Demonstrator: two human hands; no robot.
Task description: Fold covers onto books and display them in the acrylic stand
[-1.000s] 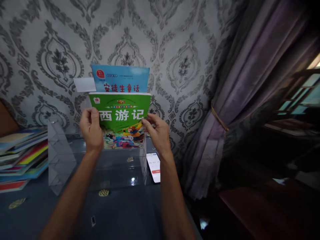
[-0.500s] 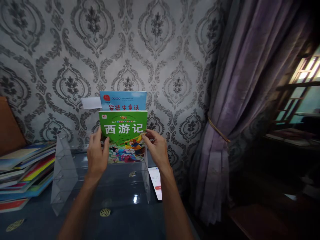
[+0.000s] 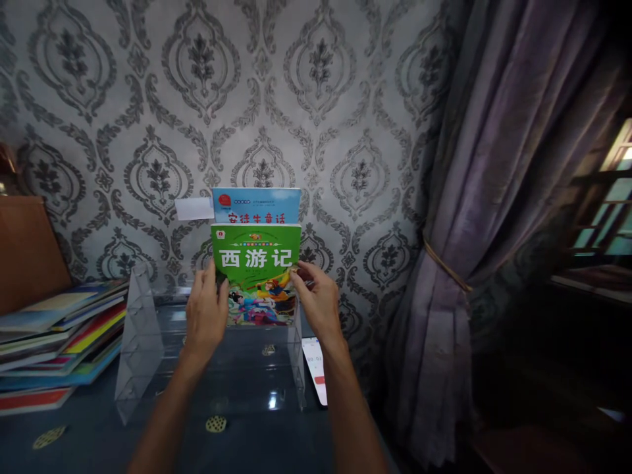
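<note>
A green picture book (image 3: 257,259) with white Chinese characters and cartoon figures on its cover stands upright on a tier of a clear acrylic display stand (image 3: 141,342). My left hand (image 3: 206,309) is closed around its left edge, thumb in front and fingers partly hidden behind. On the right edge, my right hand (image 3: 317,296) pinches the cover with thumb and forefinger. Behind and above the green book shows the top of a blue book (image 3: 257,205) with red characters. A blank white card (image 3: 194,209) sticks out to the left of the blue book.
A stack of books (image 3: 64,339) lies to the left on the dark table (image 3: 266,441), before a brown panel (image 3: 32,253). A phone (image 3: 316,372) with a lit timer screen lies right of the stand. A tied purple curtain (image 3: 444,276) hangs further right.
The whole view has shifted, so the stand, books and hands all appear further right. Both hands remain at the green book's edges, and the book stays in front of the blue one.
</note>
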